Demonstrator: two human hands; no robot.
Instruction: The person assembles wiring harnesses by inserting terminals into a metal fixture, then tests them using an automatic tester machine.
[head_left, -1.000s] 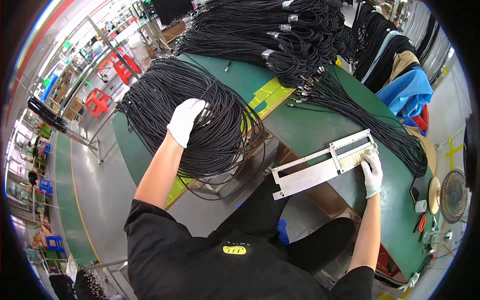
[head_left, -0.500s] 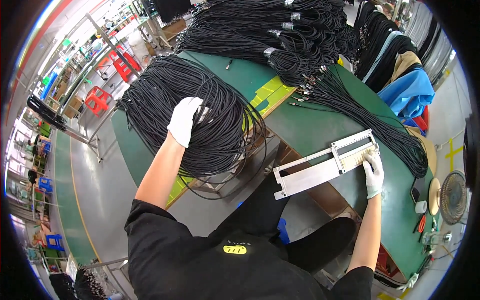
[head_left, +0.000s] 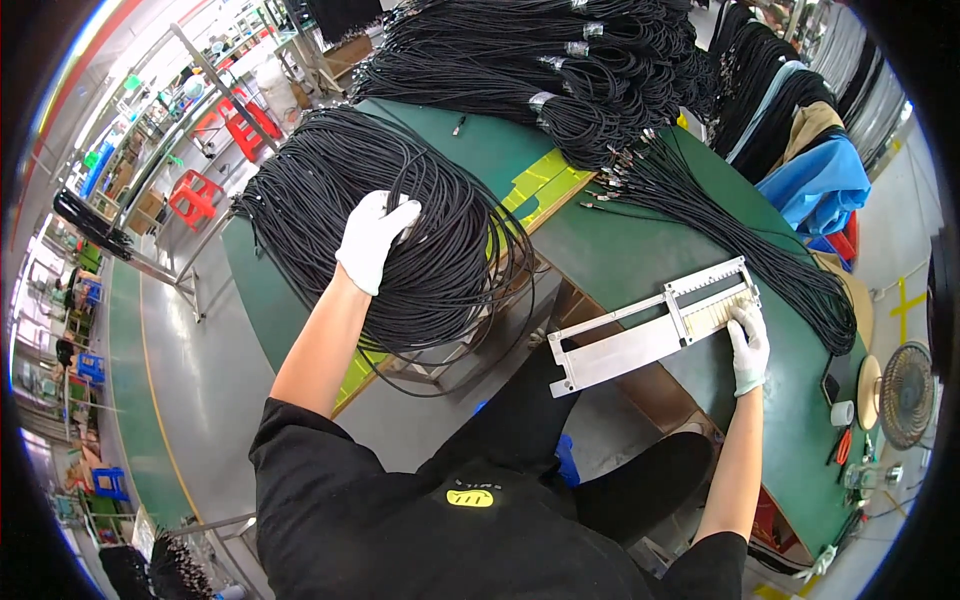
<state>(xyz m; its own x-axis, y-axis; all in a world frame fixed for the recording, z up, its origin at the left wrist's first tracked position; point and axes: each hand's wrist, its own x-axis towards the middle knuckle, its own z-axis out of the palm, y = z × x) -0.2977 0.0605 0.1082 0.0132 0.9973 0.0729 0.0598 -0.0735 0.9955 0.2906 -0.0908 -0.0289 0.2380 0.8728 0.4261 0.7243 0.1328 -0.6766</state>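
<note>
Fingers of the left hand (head_left: 370, 242) dip among black coiled cables (head_left: 440, 280), closure hidden; the right hand (head_left: 748, 352) clamps the slotted metal frame (head_left: 622, 357), whose overhang left of those fingers needs firm support.

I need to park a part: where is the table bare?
On the green table, between the loose cables and metal frame, and between the right forearm and pliers. Crowded: the far side, under stacked cable bundles, and left, under the cable coil.
</note>
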